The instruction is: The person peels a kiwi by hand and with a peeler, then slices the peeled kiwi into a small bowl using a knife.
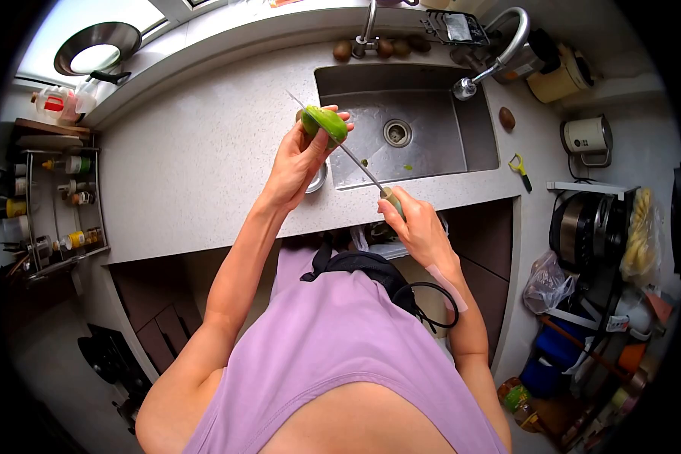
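Note:
My left hand (295, 163) is closed around a bright green peeled kiwi (327, 123), held up over the left edge of the sink. In my right hand (420, 231) is the handle of a knife (363, 168), gripped in closed fingers. The long blade runs up and left to the kiwi, and its tip shows beyond the fruit. Whether the blade is cutting into the flesh or lies against it, I cannot tell. A small bowl (318, 180) is partly hidden beneath my left hand at the sink's corner.
The steel sink (431, 91) holds small green scraps near its drain. Brown unpeeled kiwis (386, 48) line the back edge, and another kiwi (507, 118) lies right. A yellow-green peeler (520, 170) rests on the counter (181, 151). The tap (465, 87) overhangs the sink.

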The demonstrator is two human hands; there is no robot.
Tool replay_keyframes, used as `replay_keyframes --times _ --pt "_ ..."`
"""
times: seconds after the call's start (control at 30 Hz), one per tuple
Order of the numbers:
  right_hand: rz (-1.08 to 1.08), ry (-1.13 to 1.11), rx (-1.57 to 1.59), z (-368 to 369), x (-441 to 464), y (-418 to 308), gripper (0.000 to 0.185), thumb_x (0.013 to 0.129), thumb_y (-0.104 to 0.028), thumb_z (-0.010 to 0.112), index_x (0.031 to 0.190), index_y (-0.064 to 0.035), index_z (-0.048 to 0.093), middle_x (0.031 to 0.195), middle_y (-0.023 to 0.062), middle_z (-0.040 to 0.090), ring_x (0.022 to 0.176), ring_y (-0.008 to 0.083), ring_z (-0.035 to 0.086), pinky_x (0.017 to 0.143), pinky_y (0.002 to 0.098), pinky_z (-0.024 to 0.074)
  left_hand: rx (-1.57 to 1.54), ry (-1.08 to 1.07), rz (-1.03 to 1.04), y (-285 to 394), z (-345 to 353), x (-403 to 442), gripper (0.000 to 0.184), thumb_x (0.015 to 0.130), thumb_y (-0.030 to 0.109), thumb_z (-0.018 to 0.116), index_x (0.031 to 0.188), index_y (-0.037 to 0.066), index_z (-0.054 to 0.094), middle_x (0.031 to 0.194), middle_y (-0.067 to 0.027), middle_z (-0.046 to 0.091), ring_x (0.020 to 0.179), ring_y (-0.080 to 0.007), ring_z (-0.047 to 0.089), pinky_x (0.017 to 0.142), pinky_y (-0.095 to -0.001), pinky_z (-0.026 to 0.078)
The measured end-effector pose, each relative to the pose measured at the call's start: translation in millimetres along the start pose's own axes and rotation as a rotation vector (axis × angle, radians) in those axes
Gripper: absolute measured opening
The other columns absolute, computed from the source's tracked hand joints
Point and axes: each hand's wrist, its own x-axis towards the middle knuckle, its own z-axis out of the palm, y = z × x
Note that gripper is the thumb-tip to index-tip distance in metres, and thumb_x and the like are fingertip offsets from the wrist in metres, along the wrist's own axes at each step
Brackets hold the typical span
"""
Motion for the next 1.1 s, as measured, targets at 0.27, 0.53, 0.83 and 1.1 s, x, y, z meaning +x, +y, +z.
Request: replay_keyframes --times 0.27,0.53,0.83,1.1 --pt "-0.011 0.001 -0.046 5.9 8.2 4.4 0.027 0.095 -0.028 0.056 0.094 -0.0019 0.052 0.069 0.0208 0.059 0.069 0.0433 0.057 0.061 0.0472 0.0425 -0.024 0.008 -0.018 3.0 -1.8 -2.7 0.058 0.096 0.028 0.055 0.140 -0.004 0.035 0.135 -0.0172 0.050 0.125 -0.0250 0.051 0.106 -0.0343 0.041" --pt "-0.014 -0.029 -0.046 11.1 17.2 1.4 0.027 0.095 -0.029 0.056 0.091 -0.0019 0.053 0.068 0.0203 0.060 0.068 0.0429 0.057 0.060 0.0477 0.0420 -0.003 0.062 0.027 0.2 -7.9 -5.0 0.058 0.096 0.029 0.055 0.139 -0.004 0.035 0.135 -0.0162 0.051 0.126 -0.0252 0.050 0.108 -0.0355 0.040" --pt "0.028 -0.104 -0.053 5.7 23.9 -8.5 0.029 0.096 -0.028 0.055 0.089 0.0004 0.054 0.073 0.0192 0.063 0.070 0.0396 0.060 0.063 0.0441 0.0436 0.054 0.094 0.080 -1.8 -10.9 -8.2 0.053 0.097 0.025 0.053 0.138 -0.004 0.037 0.134 -0.0162 0.051 0.126 -0.0253 0.050 0.110 -0.0366 0.038" --pt "-0.009 -0.060 -0.057 9.0 23.6 -6.0 0.028 0.095 -0.028 0.057 0.088 -0.0010 0.053 0.067 0.0217 0.059 0.067 0.0437 0.057 0.060 0.0484 0.0411 -0.051 0.083 0.055 2.1 -11.6 -8.0 0.050 0.096 0.023 0.056 0.137 -0.002 0.039 0.131 -0.0153 0.054 0.123 -0.0242 0.052 0.109 -0.0356 0.038"
